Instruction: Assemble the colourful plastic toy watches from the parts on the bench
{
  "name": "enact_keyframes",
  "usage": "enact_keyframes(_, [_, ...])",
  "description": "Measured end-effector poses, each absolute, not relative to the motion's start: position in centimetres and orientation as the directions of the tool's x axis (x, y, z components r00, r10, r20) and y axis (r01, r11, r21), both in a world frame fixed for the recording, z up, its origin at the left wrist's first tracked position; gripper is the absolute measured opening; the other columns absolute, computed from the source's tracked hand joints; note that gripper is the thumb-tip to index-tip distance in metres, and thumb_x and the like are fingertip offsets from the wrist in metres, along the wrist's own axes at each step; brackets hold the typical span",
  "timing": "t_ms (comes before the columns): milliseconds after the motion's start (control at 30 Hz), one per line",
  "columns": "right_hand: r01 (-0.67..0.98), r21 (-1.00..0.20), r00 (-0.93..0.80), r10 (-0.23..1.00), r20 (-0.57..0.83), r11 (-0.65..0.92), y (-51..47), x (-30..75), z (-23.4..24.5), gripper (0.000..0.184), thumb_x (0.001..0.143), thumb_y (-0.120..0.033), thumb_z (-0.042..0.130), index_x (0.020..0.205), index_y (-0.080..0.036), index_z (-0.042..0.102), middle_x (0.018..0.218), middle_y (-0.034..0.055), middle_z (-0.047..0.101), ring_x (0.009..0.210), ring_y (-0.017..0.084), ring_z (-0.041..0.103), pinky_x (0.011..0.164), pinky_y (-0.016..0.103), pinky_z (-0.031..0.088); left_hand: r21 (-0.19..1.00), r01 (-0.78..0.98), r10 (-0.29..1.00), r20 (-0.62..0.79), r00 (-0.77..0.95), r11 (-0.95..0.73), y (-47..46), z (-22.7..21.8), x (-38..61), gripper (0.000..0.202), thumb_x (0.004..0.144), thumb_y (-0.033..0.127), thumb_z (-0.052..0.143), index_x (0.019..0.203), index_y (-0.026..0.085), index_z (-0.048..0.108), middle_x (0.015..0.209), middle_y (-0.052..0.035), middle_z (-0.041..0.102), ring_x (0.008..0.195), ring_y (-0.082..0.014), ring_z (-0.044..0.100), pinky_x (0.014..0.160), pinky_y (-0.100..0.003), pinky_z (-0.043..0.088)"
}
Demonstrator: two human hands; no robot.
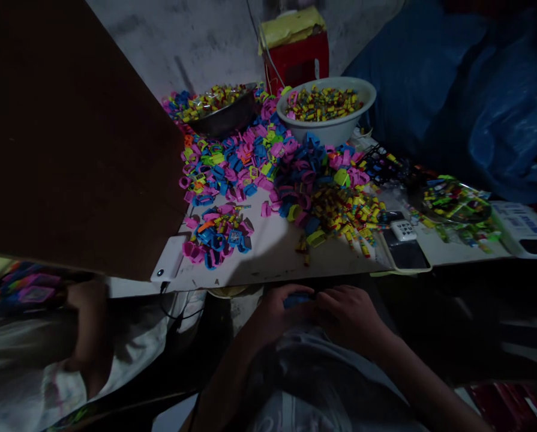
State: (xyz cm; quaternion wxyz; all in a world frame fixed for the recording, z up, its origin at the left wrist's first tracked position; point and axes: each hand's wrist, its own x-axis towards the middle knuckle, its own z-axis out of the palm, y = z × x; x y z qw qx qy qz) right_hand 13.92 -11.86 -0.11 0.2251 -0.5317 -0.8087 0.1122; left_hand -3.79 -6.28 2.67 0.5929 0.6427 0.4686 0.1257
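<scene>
Just in front of the table's near edge, over my lap, my left hand [272, 313] is closed around a blue plastic toy watch [296, 299], partly hidden by the fingers. My right hand [350, 313] meets it from the other side, fingers curled in against the same piece. On the white table [268, 267] before me lies a small heap of pink, blue and orange toy watches [214, 240]. To its right spreads a pile of small yellow-and-red wrapped candies [349, 210]. A larger mound of toy watches [245, 156] lies farther back.
A white basin [326, 129] and a dark metal bowl [225, 120], both full of candies, stand at the back. A phone [405, 252] with a white case on it and a white power bank [169, 258] lie near the edge. A brown board [79, 150] blocks the left; another person's arm [90, 324] shows below.
</scene>
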Motion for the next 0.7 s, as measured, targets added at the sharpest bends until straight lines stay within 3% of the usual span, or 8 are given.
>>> enact_keyframes(100, [0.836, -0.422, -0.280, 0.934, 0.223, 0.352, -10.9, 14.8, -0.6, 0.021, 0.090, -0.038, 0.054, 0.099, -0.022, 0.063, 0.089, 0.0055, 0.068, 0.082, 0.020, 0.061, 0.071, 0.030, 0.038, 0.873, 0.479, 0.815, -0.339, 0.471, 0.086, -5.3, 3.2, -4.7, 0.042, 0.077, 0.049, 0.067, 0.109, 0.023, 0.069, 0.107, -0.0063, 0.071, 0.100, -0.0253, 0.065, 0.090, -0.034, 0.048])
enact_keyframes(200, [0.955, -0.287, -0.024, 0.985, 0.170, 0.073, -9.5, 17.7, -1.7, 0.051, 0.087, -0.046, 0.056, 0.131, -0.021, 0.050, 0.122, 0.0145, 0.059, 0.105, 0.030, 0.055, 0.082, 0.039, 0.042, 0.810, 0.586, 0.961, -0.142, 0.238, -0.026, -2.6, 3.5, -6.8, 0.044, 0.080, 0.048, 0.063, 0.116, 0.023, 0.062, 0.107, -0.0063, 0.070, 0.096, -0.0240, 0.065, 0.086, -0.034, 0.050])
enact_keyframes(267, [0.976, -0.144, 0.176, 0.981, 0.076, -0.164, -8.8, 19.9, -2.9, 0.046, 0.090, -0.040, 0.053, 0.132, -0.022, 0.051, 0.122, 0.0166, 0.057, 0.107, 0.034, 0.054, 0.080, 0.044, 0.043, 0.687, 0.718, 0.993, 0.070, 0.091, -0.114, 0.1, 3.3, -8.7, 0.048, 0.082, 0.046, 0.061, 0.123, 0.022, 0.057, 0.111, -0.0084, 0.067, 0.102, -0.0262, 0.062, 0.091, -0.039, 0.047])
enact_keyframes(367, [0.964, -0.055, 0.258, 0.966, -0.026, -0.259, -8.4, 22.2, -4.9, 0.034, 0.092, -0.034, 0.046, 0.121, -0.022, 0.059, 0.121, 0.0170, 0.056, 0.105, 0.034, 0.055, 0.077, 0.047, 0.046, 0.407, 0.909, 0.963, 0.268, -0.023, -0.092, 4.3, 2.6, -11.4, 0.058, 0.084, 0.045, 0.058, 0.134, 0.017, 0.048, 0.119, -0.0161, 0.062, 0.113, -0.0340, 0.054, 0.098, -0.051, 0.039])
enact_keyframes(467, [0.969, -0.120, 0.220, 0.975, 0.030, -0.215, -8.7, 22.4, -6.4, 0.034, 0.092, -0.027, 0.042, 0.121, -0.021, 0.059, 0.118, 0.0169, 0.057, 0.101, 0.032, 0.056, 0.077, 0.047, 0.048, 0.200, 0.980, 0.937, 0.343, -0.067, -0.003, 6.3, 2.0, -12.1, 0.061, 0.086, 0.041, 0.056, 0.140, 0.015, 0.042, 0.135, -0.0211, 0.050, 0.127, -0.0397, 0.041, 0.103, -0.060, 0.029])
enact_keyframes(533, [0.964, -0.219, 0.176, 0.979, 0.107, -0.149, -8.8, 22.2, -7.3, 0.037, 0.090, -0.019, 0.041, 0.122, -0.022, 0.059, 0.116, 0.0156, 0.057, 0.100, 0.030, 0.057, 0.079, 0.045, 0.049, 0.170, 0.985, 0.935, 0.355, -0.028, -0.035, 6.0, 1.7, -10.8, 0.053, 0.087, 0.037, 0.054, 0.137, 0.017, 0.047, 0.140, -0.0186, 0.046, 0.131, -0.0382, 0.036, 0.107, -0.061, 0.022])
enact_keyframes(633, [0.916, -0.402, 0.122, 0.965, 0.231, -0.019, -8.5, 22.2, -8.7, 0.047, 0.078, -0.005, 0.040, 0.119, -0.018, 0.060, 0.115, 0.0156, 0.057, 0.101, 0.026, 0.058, 0.086, 0.041, 0.049, 0.257, 0.928, 0.944, 0.260, 0.202, -0.270, 3.9, 0.7, -6.6, 0.033, 0.090, 0.030, 0.050, 0.121, 0.024, 0.061, 0.128, -0.0087, 0.060, 0.126, -0.0293, 0.045, 0.112, -0.055, 0.015])
enact_keyframes(700, [0.868, -0.492, 0.091, 0.953, 0.290, 0.067, -8.1, 22.7, -9.7, 0.050, 0.071, -0.002, 0.040, 0.115, -0.015, 0.061, 0.111, 0.0155, 0.058, 0.102, 0.025, 0.058, 0.088, 0.039, 0.049, 0.364, 0.841, 0.916, 0.117, 0.385, -0.400, 2.6, -0.5, -3.3, 0.027, 0.090, 0.033, 0.053, 0.114, 0.028, 0.065, 0.115, -0.0037, 0.067, 0.116, -0.0252, 0.053, 0.112, -0.050, 0.018])
